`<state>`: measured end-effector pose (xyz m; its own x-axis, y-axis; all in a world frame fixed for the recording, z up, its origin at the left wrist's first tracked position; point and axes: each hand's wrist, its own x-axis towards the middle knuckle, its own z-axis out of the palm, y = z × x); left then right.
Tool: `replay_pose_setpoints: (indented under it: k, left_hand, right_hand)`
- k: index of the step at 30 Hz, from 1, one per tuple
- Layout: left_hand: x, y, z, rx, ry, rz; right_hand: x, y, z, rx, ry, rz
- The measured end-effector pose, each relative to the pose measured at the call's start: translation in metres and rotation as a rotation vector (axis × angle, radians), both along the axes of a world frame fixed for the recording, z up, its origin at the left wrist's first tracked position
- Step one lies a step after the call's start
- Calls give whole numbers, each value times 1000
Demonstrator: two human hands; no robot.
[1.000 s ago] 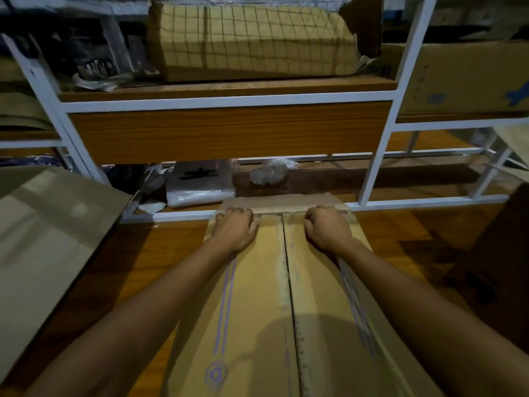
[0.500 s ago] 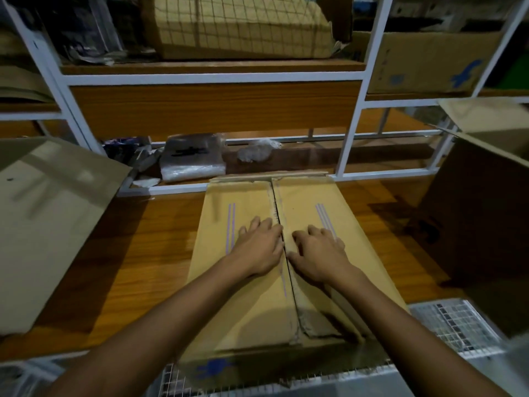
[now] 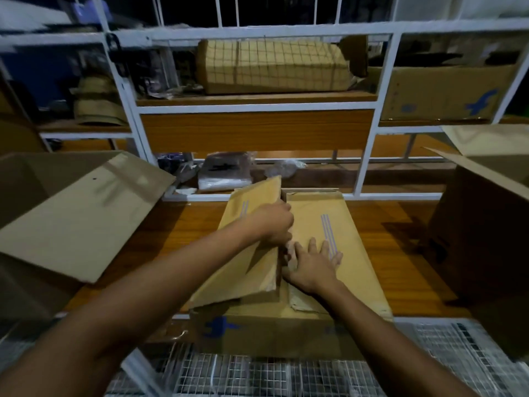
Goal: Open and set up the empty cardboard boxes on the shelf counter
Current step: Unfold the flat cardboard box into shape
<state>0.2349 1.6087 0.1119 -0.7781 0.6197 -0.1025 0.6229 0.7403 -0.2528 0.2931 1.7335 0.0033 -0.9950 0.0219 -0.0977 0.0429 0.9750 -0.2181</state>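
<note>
The cardboard box (image 3: 274, 328) is seated on the wooden shelf counter (image 3: 160, 242), between two opened boxes. Its left top flap (image 3: 243, 253) is raised at the centre seam, gripped along the free edge by the curled fingers of the left hand (image 3: 272, 224). The right flap (image 3: 337, 242) is held flat under the right hand (image 3: 312, 267), fingers spread and grasping nothing. The board is judged light and stiff but easily creased; flaps are best taken at the free edge.

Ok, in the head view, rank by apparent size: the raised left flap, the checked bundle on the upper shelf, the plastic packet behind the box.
1. Checked bundle and raised left flap: alike; the flap's nearness makes this unsure.
2. Plastic packet, clearly smallest.
</note>
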Motion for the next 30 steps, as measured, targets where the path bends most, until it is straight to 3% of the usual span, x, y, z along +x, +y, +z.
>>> replay_pose_setpoints:
  k: [6,9,14,16,20,24,27,30]
  left_hand:
    - [2,-29,79,-172,-100,414]
    - [-7,-73,78,-236,-14,571]
    - [-13,-127,41,-235,-69,682]
    - [-7,-137,16,-135,-128,696]
    - [-5,-141,-47,310,-353,841]
    - [-3,-123,-100,730,-306,877]
    - [-3,-116,-116,685,-154,885]
    - [-5,-115,-118,643,-139,864]
  right_hand:
    - [7,-2,-1,45,25,-2]
    - [6,-3,-1,40,24,-9]
    - [4,-2,-2,31,12,-1]
    - [2,-3,-2,33,6,-4]
    - [0,-3,1,35,1,-8]
    - [-2,-6,7,22,-32,-34]
    - [-1,-12,18,29,16,-7]
    - [-3,-19,46,70,127,83]
